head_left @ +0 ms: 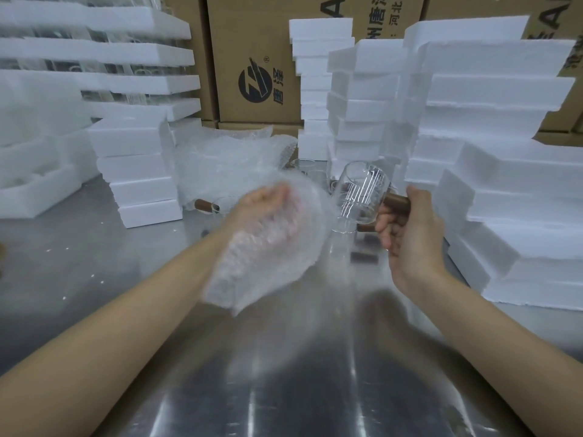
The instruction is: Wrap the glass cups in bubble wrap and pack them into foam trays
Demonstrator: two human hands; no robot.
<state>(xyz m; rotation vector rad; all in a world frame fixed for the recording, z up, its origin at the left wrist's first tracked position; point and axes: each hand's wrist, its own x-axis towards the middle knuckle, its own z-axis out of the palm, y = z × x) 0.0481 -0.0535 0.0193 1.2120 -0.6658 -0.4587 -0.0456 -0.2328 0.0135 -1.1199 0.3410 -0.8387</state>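
Note:
My right hand (407,228) grips the brown wooden handle of a clear ribbed glass cup (359,193) and holds it above the steel table, mouth tilted up and away. My left hand (268,203) holds a blurred sheet of bubble wrap (268,247) that drapes over the palm, just left of the cup. More glass cups (304,167) with wooden handles stand behind. A pile of bubble wrap (227,165) lies at the back centre. An open foam tray (34,184) sits at the far left.
Stacks of white foam trays rise at the right (504,152), at the back centre (321,89) and at the left (138,171). Packed trays with glass stand at the upper left (94,58). Cardboard boxes (252,58) line the back. The steel table (94,263) reflects light.

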